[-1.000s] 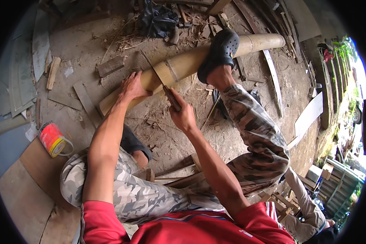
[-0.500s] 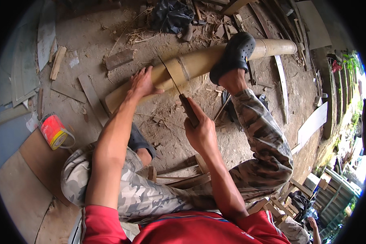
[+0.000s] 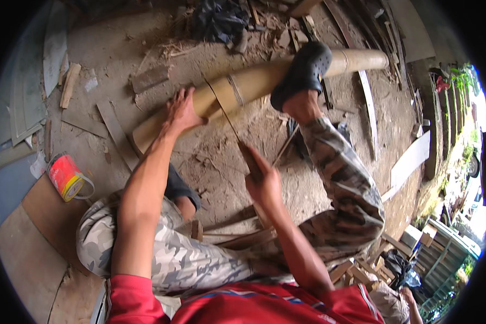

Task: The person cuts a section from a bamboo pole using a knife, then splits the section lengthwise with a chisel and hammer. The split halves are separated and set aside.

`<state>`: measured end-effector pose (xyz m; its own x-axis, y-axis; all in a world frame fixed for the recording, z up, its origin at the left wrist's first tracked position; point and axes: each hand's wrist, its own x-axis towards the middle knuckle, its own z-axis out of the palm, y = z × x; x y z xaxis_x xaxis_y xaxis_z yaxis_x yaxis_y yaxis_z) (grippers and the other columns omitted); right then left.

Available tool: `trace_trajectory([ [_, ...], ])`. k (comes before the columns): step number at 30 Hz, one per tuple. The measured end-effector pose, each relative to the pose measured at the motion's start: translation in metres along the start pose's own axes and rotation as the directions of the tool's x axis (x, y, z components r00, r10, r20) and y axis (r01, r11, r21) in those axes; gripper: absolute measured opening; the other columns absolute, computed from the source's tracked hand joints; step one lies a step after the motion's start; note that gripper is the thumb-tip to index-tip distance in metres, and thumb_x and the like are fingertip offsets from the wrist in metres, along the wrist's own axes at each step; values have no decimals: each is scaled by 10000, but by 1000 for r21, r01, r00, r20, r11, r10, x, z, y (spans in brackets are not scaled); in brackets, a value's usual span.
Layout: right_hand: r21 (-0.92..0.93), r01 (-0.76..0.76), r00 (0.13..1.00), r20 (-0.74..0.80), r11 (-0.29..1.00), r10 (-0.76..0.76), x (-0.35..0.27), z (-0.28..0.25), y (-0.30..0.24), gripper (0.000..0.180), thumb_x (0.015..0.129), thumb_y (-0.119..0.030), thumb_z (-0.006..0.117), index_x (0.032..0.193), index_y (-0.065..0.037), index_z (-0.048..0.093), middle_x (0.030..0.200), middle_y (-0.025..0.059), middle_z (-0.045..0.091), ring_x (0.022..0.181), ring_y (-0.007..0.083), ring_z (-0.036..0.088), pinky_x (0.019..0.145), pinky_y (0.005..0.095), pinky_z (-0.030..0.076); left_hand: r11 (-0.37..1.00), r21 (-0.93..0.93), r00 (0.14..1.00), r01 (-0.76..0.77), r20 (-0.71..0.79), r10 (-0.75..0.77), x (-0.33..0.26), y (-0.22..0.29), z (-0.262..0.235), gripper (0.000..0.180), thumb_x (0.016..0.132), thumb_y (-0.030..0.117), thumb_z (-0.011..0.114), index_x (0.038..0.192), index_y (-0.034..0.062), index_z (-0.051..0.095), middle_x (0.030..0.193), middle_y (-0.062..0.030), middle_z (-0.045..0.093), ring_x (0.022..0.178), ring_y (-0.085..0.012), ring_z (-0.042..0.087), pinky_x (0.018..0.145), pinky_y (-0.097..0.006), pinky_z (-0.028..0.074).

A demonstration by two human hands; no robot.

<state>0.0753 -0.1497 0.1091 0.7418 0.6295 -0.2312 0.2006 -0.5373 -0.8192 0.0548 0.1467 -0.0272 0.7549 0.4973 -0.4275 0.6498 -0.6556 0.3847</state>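
A thick tan bamboo pole [image 3: 262, 77] lies slantwise across the dirt floor. My left hand [image 3: 184, 112] grips it near its left end, fingers over the top and thumb along the near side. Closed round the dark handle, my right hand [image 3: 265, 186] holds a handsaw [image 3: 228, 120]. The saw's thin blade crosses the pole between my left hand and a ringed joint, its tip showing past the far side. My right foot, in a black clog [image 3: 309, 63], presses on the pole farther right.
A red and yellow can [image 3: 65, 175] with a handle stands at the left. Wood offcuts [image 3: 150, 79] and planks lie about, with a black plastic bag [image 3: 220, 21] at the far side. Another person's arm [image 3: 409, 302] shows at the lower right.
My right hand has drawn the saw back toward me, so the handle is farther from the pole. My left hand and foot stay on the bamboo. The view has shifted slightly.
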Motion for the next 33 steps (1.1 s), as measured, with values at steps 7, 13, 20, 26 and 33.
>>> trace_trajectory([
  [7,81,-169,984,72,982,163,61,41,40,634,839,-8,603,1460,-107,521,1189,183,714,997,249,702,854,390,557,999,29,999,42,-19,-42,4,0,7,1292,521,512,930,1562,139,263,1584,-177,331,1457,-371,335,1126,-660,301],
  [13,-3,-197,979,49,980,197,58,32,-5,621,890,-103,588,1495,-168,467,1145,258,684,1074,407,678,906,421,522,1000,4,999,-5,41,5,6,1,-6,1325,495,558,930,1561,133,269,1583,-196,337,1460,-378,332,1148,-640,284],
  [20,-23,-216,976,34,976,216,49,15,-28,617,890,-92,585,1491,-170,471,1192,238,683,1115,402,662,923,427,526,998,48,997,-36,64,33,5,12,-3,1271,509,566,917,1546,154,310,1533,-137,418,1428,-353,390,1143,-582,336],
  [26,-2,-170,983,63,985,170,3,-24,-64,603,876,-39,555,1469,-107,474,1060,320,657,973,465,663,791,484,538,995,50,983,-88,168,78,33,-17,-10,1487,427,825,811,1554,13,279,1557,-226,386,1424,-367,406,1181,-499,346],
  [33,-50,-214,972,91,976,218,-10,-30,-70,667,852,-22,571,1496,-137,440,1011,316,664,914,480,659,763,503,537,995,2,983,-100,157,98,22,-7,-11,1418,447,748,857,1539,27,311,1532,-234,410,1406,-370,423,1160,-523,361],
])
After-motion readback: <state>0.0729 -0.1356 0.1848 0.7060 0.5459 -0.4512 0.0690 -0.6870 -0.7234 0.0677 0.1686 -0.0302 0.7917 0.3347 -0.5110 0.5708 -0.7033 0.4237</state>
